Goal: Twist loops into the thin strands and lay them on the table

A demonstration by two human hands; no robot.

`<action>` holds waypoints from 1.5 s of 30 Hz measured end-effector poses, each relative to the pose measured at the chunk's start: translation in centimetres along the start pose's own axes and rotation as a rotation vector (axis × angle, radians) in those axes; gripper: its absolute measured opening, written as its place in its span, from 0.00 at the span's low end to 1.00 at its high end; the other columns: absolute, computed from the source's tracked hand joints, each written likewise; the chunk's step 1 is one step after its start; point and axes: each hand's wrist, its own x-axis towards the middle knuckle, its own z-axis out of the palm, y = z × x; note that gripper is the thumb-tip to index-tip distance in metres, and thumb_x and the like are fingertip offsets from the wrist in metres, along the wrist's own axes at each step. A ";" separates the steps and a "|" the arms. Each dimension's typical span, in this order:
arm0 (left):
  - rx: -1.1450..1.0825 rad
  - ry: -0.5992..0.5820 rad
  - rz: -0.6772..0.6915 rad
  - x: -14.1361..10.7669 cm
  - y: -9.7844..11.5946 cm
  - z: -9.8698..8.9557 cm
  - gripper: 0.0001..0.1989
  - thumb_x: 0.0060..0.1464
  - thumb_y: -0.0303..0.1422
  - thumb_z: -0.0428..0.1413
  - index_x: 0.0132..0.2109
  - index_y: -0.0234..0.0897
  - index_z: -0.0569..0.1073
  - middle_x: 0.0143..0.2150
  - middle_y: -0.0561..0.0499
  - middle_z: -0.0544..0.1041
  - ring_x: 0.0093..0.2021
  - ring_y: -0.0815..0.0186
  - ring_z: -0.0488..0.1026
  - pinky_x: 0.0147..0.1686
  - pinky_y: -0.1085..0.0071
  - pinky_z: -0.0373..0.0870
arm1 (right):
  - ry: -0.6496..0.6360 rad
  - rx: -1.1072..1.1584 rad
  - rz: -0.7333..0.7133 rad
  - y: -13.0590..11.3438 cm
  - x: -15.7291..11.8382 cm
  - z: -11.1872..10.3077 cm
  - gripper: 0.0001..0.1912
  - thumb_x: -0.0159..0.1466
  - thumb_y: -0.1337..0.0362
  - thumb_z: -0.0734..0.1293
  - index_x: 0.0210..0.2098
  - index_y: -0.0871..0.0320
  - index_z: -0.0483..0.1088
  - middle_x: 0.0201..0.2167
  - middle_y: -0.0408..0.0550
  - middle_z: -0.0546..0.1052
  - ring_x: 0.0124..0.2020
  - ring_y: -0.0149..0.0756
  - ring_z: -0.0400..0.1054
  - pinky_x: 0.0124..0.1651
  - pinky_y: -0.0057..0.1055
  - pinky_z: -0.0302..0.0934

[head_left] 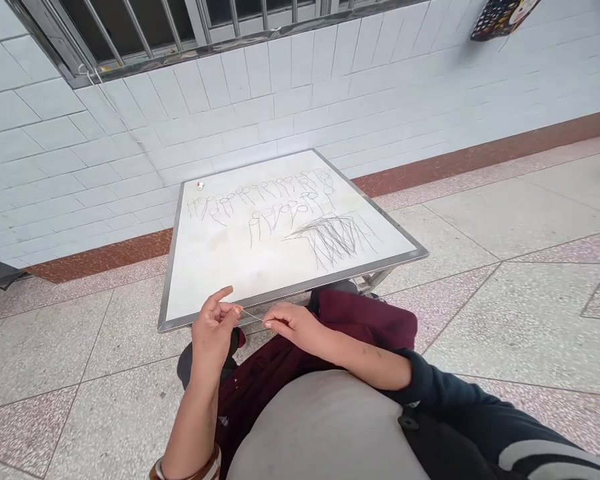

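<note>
A thin strand [251, 315], wire or thread I cannot tell, stretches between my hands just off the table's near edge. My left hand [213, 323] pinches one end between thumb and finger, with another finger raised. At the other end, my right hand [291, 325] closes its thumb and fingertips on the same strand. On the white square table [215, 273] lies a loose pile of dark straight strands [333, 237]. Beyond it, several looped strands with hanging tails [270, 190] are laid out in rows.
A small red and white item [201, 186] sits at the table's far left corner. The table stands against a white tiled wall [260, 100] below a barred window [180, 27]. A dark patterned item [503, 17] hangs on the wall at right. Maroon cloth [365, 317] covers my lap.
</note>
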 end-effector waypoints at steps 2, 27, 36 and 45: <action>0.126 0.033 0.057 0.4 0.0 0.2 0.25 0.50 0.37 0.60 0.56 0.36 0.71 0.36 0.49 0.78 0.36 0.64 0.74 0.42 0.65 0.70 | 0.029 -0.059 0.035 0.9 0.1 -0.4 0.11 0.68 0.60 0.61 0.35 0.56 0.74 0.32 0.46 0.76 0.36 0.34 0.68 0.42 0.29 0.61; 0.541 0.250 -0.086 -2.7 -17.0 -6.0 0.22 0.52 0.50 0.53 0.46 0.42 0.78 0.49 0.47 0.79 0.50 0.51 0.76 0.49 0.57 0.72 | 0.326 -0.710 0.702 12.5 6.8 -12.7 0.13 0.69 0.67 0.58 0.41 0.64 0.73 0.39 0.59 0.76 0.41 0.43 0.70 0.39 0.33 0.58; 0.696 0.309 -0.001 -2.0 -19.4 -7.7 0.21 0.57 0.48 0.47 0.45 0.43 0.78 0.46 0.45 0.80 0.47 0.49 0.76 0.46 0.55 0.72 | 0.189 -0.625 0.287 10.1 6.8 -5.5 0.12 0.69 0.66 0.59 0.47 0.55 0.72 0.44 0.51 0.75 0.49 0.39 0.65 0.53 0.33 0.59; 0.698 0.308 0.001 -1.9 -20.0 -7.7 0.19 0.58 0.46 0.46 0.44 0.46 0.78 0.40 0.47 0.81 0.41 0.52 0.78 0.40 0.60 0.72 | 0.117 -0.531 0.274 11.7 10.3 -1.1 0.09 0.67 0.72 0.61 0.42 0.59 0.72 0.42 0.50 0.73 0.45 0.37 0.67 0.49 0.31 0.62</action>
